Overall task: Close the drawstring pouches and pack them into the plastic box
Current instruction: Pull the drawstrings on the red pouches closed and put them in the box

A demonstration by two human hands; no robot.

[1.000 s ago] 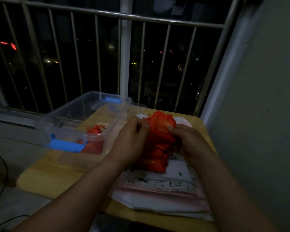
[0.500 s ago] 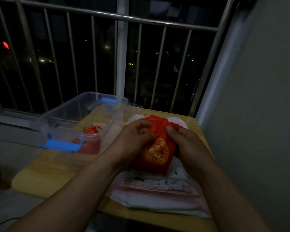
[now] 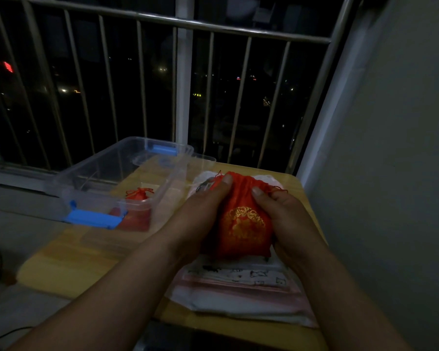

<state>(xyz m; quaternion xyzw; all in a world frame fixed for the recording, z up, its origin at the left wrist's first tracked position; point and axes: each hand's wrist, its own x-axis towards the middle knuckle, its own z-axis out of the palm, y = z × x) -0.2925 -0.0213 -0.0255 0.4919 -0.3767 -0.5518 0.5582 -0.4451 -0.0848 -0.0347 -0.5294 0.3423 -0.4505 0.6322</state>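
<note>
Gripping a red pouch (image 3: 243, 224) with gold print just right of the plastic box (image 3: 91, 160): left hand (image 3: 198, 211) curled round one side, right hand (image 3: 287, 219) round the other, thumbs pressed at the puckered neck. Under it, also right of the box, a stack of folded cloths (image 3: 238, 292) on a yellow table (image 3: 69, 264). Inside the box, a second red pouch (image 3: 138, 195), cords drawn. Behind the box, a metal railing (image 3: 183, 97) and night lights.
</note>
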